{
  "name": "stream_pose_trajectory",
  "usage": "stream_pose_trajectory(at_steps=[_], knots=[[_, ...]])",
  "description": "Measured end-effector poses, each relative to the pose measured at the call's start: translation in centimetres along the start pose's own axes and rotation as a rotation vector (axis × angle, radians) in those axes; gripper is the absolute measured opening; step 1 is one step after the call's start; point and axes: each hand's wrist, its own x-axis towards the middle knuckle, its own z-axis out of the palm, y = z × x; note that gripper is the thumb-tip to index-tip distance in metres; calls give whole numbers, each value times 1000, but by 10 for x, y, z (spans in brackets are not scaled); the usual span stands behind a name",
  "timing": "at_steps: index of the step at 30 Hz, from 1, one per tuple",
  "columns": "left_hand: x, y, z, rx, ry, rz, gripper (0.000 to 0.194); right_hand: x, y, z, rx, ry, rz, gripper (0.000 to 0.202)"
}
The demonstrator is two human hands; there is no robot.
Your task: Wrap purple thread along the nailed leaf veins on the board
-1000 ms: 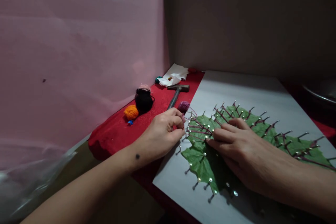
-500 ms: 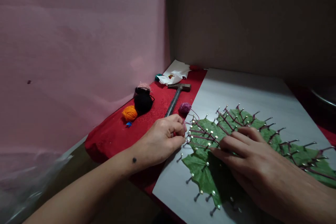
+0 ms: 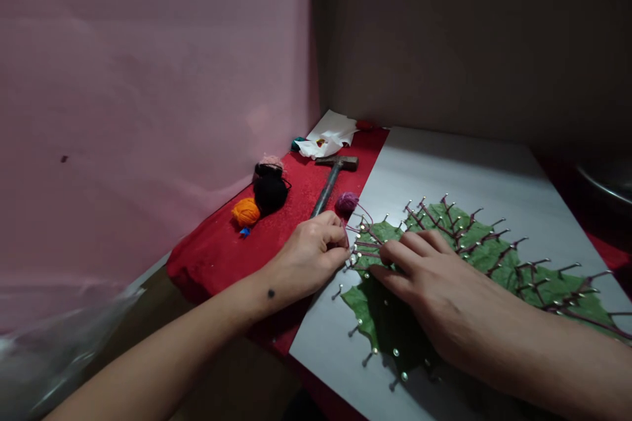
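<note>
A large green leaf [image 3: 368,312] lies on a white board [image 3: 444,158], ringed and crossed by several upright nails. Purple yarn [image 3: 368,254] is strung between the nails along the veins. At the board's left edge my left hand [image 3: 318,251] is closed in a pinch on a strand of this yarn. A loose loop rises from there to the small purple yarn ball [image 3: 347,202]. My right hand [image 3: 424,276] is over the leaf's left part, its fingers curled together on the yarn beside the nails. Its palm hides the middle of the leaf.
A hammer [image 3: 330,185] rests on the red cloth [image 3: 217,260] left of the board. Orange [image 3: 245,212] and black yarn balls [image 3: 270,192] sit farther left by the pinkish wall sheet. Crumpled white paper [image 3: 328,136] lies at the back. A metal rim [image 3: 605,185] shows at right.
My right hand has moved left across the leaf, closer to my left hand and the edge nails. My left hand stays by the board's edge with the yarn.
</note>
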Motion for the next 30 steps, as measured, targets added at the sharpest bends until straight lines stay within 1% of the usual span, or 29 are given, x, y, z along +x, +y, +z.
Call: stream_pose_trajectory(at_steps=[3, 6, 10, 14, 19, 21, 24, 25, 27, 28, 30], knots=[[4, 4, -2, -26, -44, -102, 17, 1, 0, -1, 6, -9, -18, 31], [11, 5, -3, -14, -79, -143, 18, 2, 1, -1, 14, -30, -21, 25], [16, 9, -2, 49, -110, -124, 21, 5, -1, -4, 3, -92, -4, 18], [14, 18, 3, 217, -44, -56, 24, 7, -3, -9, 14, -194, 37, 20], [6, 26, 14, 386, 4, 90, 23, 8, -2, -10, 32, -236, 52, 24], [0, 26, 18, 489, 53, 204, 22, 8, -1, -9, 32, -232, 56, 24], [-11, 21, 22, 664, 150, 424, 22, 6, 1, -6, 34, -193, 50, 22], [-14, 19, 22, 694, 163, 498, 22, 6, 2, -5, 37, -175, 49, 21], [-18, 13, 21, 717, 147, 632, 23, 4, 4, -4, 60, -146, 44, 21], [-19, 11, 21, 710, 129, 674, 23, 3, 5, -5, 80, -123, 45, 22], [-20, 8, 20, 680, 97, 677, 21, 1, 6, -8, 137, -33, 51, 22]])
